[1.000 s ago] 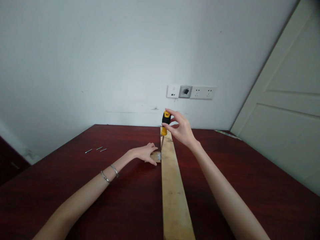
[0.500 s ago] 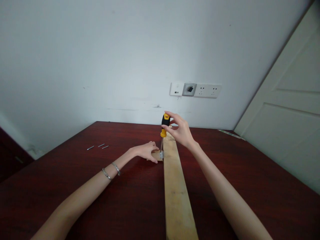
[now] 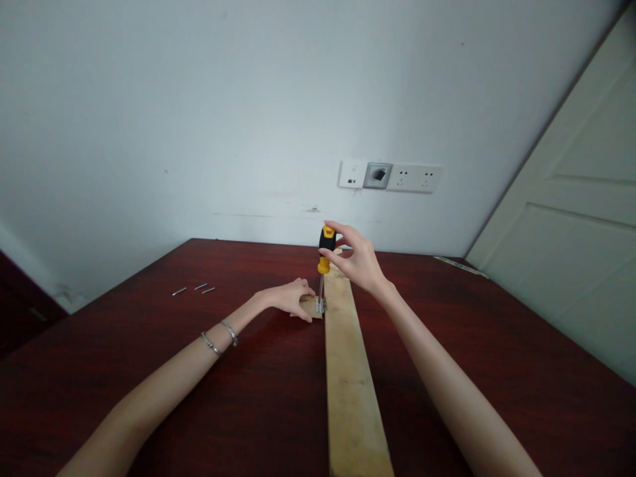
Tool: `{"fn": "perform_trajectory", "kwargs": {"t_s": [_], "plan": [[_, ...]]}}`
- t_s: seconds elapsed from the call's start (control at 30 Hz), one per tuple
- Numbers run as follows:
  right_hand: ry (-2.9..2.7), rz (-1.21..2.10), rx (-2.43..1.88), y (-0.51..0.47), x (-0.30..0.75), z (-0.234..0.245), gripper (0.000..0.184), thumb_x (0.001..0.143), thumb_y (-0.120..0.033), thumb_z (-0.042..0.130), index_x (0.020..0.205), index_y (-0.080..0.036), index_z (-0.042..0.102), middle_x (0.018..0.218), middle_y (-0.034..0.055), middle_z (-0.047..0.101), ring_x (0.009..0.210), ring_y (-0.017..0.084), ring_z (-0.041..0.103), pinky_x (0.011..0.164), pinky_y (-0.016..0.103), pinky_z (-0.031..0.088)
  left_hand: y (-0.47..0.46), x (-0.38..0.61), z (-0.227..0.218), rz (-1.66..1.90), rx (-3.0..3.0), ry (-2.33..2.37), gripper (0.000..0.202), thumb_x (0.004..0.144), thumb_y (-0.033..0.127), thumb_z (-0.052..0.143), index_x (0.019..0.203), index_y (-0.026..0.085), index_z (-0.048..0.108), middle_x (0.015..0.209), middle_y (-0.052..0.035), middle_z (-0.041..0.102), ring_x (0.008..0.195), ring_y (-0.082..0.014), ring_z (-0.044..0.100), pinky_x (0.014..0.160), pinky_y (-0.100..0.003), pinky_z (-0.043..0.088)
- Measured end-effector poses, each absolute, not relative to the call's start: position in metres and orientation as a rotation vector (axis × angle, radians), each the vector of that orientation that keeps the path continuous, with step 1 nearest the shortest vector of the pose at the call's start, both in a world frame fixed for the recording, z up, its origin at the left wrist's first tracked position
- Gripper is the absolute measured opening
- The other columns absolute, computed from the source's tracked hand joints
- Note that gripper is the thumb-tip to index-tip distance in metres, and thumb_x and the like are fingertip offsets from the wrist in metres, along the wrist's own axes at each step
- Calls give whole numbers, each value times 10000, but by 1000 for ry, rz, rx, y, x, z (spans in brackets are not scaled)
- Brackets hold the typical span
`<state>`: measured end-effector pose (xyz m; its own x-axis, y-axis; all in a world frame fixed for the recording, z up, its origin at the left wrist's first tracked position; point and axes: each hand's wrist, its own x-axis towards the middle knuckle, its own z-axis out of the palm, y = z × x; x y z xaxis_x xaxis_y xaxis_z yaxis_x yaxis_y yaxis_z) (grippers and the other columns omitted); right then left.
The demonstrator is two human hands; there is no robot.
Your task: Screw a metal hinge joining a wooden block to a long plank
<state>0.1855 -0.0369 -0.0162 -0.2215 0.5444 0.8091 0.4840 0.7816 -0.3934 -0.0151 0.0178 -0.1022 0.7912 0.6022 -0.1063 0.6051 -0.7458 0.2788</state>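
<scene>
Okay, on my feed the right hand [image 3: 360,262] is narrowed into a fingertip pinch around the screwdriver [image 3: 326,249], whose black-and-yellow handle sits between thumb and fingers, just left of the palm. The screwdriver stands almost upright, tilted only slightly, and its thin steel shaft runs down to a small metal fitting [image 3: 320,305], where the tip appears to meet it. That fitting sits at the joint between a long pine board [image 3: 350,391] and a small wooden block [image 3: 309,307], which butts against the board's left edge. At this resolution I can't tell exactly what kind of fitting it is.

The left hand [image 3: 291,299] rests over the block with its fingers curled down, gripping it just beside the fitting. Two silver bangles [image 3: 216,334] circle the left wrist. The board lies lengthwise on the dark red wooden tabletop [image 3: 139,377]. Off to the left, well apart from both hands, three slim metal screws [image 3: 193,289] lie loose. Past the table's far edge, a wall-mounted socket panel [image 3: 390,176] is set into the white wall.
</scene>
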Motion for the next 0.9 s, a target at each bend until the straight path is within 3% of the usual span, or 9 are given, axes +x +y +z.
{"fn": "perform_trajectory", "kwargs": {"t_s": [0.9], "plan": [[-1890,98,-778,-36,183,-20,481,828,-311,624,1291,-258,508,1126,90,584,757,144,610,535,251,577,19,-14,-101,-40,2703,917,697,646,603,713,1186,179,590,1052,-76,492,986,-235,465,853,-292,382]]}}
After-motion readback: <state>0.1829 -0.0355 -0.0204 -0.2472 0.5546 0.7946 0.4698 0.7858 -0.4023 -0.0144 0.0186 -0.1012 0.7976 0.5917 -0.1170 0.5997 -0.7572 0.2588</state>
